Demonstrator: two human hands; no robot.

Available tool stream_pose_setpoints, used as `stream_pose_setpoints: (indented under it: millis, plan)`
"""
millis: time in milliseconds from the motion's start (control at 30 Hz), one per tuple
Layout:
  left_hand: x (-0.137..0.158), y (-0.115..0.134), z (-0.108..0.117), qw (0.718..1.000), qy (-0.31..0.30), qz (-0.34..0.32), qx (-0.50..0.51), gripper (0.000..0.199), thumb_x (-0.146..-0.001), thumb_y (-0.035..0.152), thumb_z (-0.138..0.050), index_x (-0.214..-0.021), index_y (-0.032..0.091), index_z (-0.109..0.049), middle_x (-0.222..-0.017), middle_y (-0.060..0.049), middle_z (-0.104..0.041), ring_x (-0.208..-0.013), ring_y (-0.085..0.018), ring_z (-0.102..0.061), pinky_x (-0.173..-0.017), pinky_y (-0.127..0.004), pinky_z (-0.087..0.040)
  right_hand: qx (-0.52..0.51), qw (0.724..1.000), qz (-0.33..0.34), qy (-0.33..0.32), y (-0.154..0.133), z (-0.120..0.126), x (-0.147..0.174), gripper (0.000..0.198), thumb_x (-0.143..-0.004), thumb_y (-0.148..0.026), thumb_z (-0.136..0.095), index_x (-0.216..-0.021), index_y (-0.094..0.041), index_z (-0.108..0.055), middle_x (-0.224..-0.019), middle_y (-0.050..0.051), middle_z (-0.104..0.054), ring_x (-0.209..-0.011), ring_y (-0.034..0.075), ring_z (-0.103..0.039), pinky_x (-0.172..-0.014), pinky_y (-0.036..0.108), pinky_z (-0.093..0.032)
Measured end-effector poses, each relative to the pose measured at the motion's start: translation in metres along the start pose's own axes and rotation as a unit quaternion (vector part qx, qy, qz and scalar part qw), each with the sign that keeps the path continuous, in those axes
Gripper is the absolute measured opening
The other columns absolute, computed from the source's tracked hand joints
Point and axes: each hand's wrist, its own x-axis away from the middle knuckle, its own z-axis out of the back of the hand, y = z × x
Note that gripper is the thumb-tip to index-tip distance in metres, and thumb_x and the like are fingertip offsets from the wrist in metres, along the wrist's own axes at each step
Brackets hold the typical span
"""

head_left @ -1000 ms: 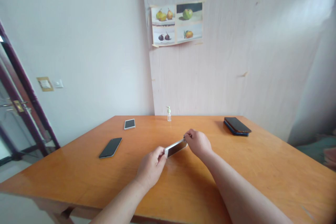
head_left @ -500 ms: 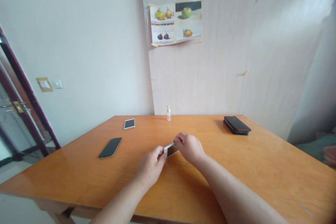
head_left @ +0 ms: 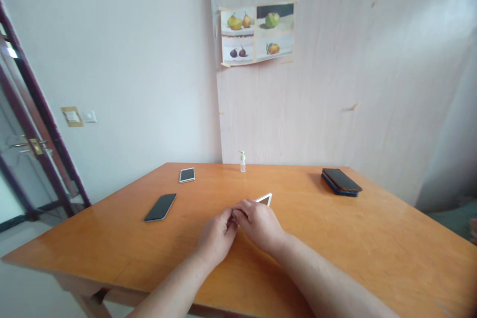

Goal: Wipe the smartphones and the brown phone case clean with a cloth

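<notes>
A white-framed phone with a dark screen is held tilted above the middle of the wooden table. My left hand is closed on its near left end, the thumb and fingers pinched together there. In front of the phone, my right hand has its fingers bent and pressed together, the tips meeting my left fingertips. It covers most of the phone, so only the far upper corner shows. Whatever those right fingers grip, if anything, is hidden.
On the left of the table lie a black phone and a white phone. A small clear pump bottle stands at the back edge. Stacked dark phones or cases lie at the back right.
My right hand has slid from the phone's far upper end down and left to my left fingers, uncovering the far corner. My left hand keeps its hold. The view has shifted slightly left.
</notes>
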Motion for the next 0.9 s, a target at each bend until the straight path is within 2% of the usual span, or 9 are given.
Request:
stream_pose_setpoints:
  millis: [67,200,300,367,467,667,767,833,900]
  plan:
    - [0.000,0.000,0.000,1.000,0.000,-0.002,-0.003,0.015,-0.088,0.031,-0.051,-0.089,0.020,-0.061,-0.075,-0.001,-0.066,-0.069,-0.016,-0.059,-0.063,-0.024,-0.039,-0.004,1.000,-0.004,-0.002,0.000,0.000,-0.001,0.025,-0.094,-0.032,-0.045,-0.088,-0.025,-0.068,-0.089,0.001,-0.071,-0.083,0.013,-0.063,-0.070,0.021,-0.036]
    - [0.000,0.001,0.000,1.000,-0.003,-0.003,-0.009,0.021,-0.091,0.037,-0.048,-0.088,0.021,-0.062,-0.075,0.001,-0.065,-0.069,-0.015,-0.058,-0.064,-0.023,-0.039,0.019,0.985,-0.168,0.028,0.029,0.018,-0.008,0.025,-0.091,-0.033,-0.048,-0.081,-0.025,-0.069,-0.082,0.001,-0.071,-0.077,0.014,-0.062,-0.064,0.022,-0.034]
    - [0.000,0.002,-0.001,1.000,0.001,-0.001,-0.013,0.023,-0.090,0.040,-0.048,-0.088,0.022,-0.062,-0.073,0.002,-0.065,-0.068,-0.014,-0.057,-0.064,-0.022,-0.039,0.034,0.972,-0.225,0.050,0.055,0.034,-0.011,0.028,-0.092,-0.032,-0.044,-0.083,-0.024,-0.069,-0.081,0.003,-0.071,-0.076,0.016,-0.061,-0.060,0.024,-0.032]
    - [0.000,0.002,-0.001,1.000,0.004,0.000,-0.011,0.024,-0.090,0.041,-0.048,-0.088,0.022,-0.062,-0.072,0.002,-0.064,-0.067,-0.014,-0.057,-0.064,-0.022,-0.039,0.039,0.970,-0.233,0.058,0.061,0.038,-0.011,0.029,-0.092,-0.032,-0.043,-0.085,-0.023,-0.069,-0.082,0.004,-0.071,-0.076,0.017,-0.061,-0.059,0.024,-0.031]
    - [0.000,0.003,-0.001,1.000,0.002,0.002,-0.008,0.024,-0.091,0.042,-0.048,-0.089,0.022,-0.062,-0.072,0.002,-0.064,-0.067,-0.014,-0.057,-0.064,-0.022,-0.039,0.037,0.975,-0.212,0.053,0.049,0.031,-0.008,0.026,-0.092,-0.032,-0.045,-0.083,-0.024,-0.069,-0.082,0.002,-0.071,-0.075,0.016,-0.060,-0.060,0.023,-0.032]
    - [0.001,0.003,0.000,1.000,-0.005,0.000,0.007,0.022,-0.090,0.038,-0.049,-0.089,0.021,-0.062,-0.073,-0.001,-0.065,-0.068,-0.015,-0.058,-0.064,-0.023,-0.039,0.000,1.000,-0.027,0.001,0.005,0.006,-0.002,0.027,-0.094,-0.032,-0.044,-0.084,-0.024,-0.068,-0.086,0.001,-0.071,-0.080,0.013,-0.062,-0.068,0.021,-0.035]
    - [0.001,0.005,0.001,1.000,-0.004,0.006,0.012,0.023,-0.090,0.040,-0.049,-0.090,0.021,-0.062,-0.073,0.000,-0.065,-0.068,-0.015,-0.057,-0.064,-0.023,-0.040,0.012,0.994,-0.111,0.005,0.015,0.014,-0.007,0.025,-0.092,-0.033,-0.047,-0.084,-0.024,-0.070,-0.085,0.001,-0.072,-0.081,0.014,-0.063,-0.067,0.022,-0.036]
    - [0.002,0.006,0.001,1.000,-0.005,0.010,0.010,0.025,-0.090,0.042,-0.048,-0.090,0.021,-0.062,-0.072,0.001,-0.065,-0.068,-0.015,-0.057,-0.065,-0.023,-0.040,0.019,0.980,-0.195,0.017,0.034,0.026,-0.010,0.025,-0.090,-0.034,-0.048,-0.084,-0.024,-0.070,-0.082,0.002,-0.071,-0.078,0.015,-0.062,-0.064,0.023,-0.035]
    - [0.002,0.007,0.001,1.000,-0.006,0.014,0.008,0.026,-0.089,0.044,-0.048,-0.090,0.021,-0.062,-0.072,0.001,-0.065,-0.069,-0.015,-0.057,-0.065,-0.023,-0.040,0.028,0.972,-0.232,0.033,0.053,0.037,-0.012,0.028,-0.092,-0.033,-0.045,-0.086,-0.023,-0.070,-0.082,0.004,-0.071,-0.078,0.017,-0.062,-0.062,0.024,-0.034]
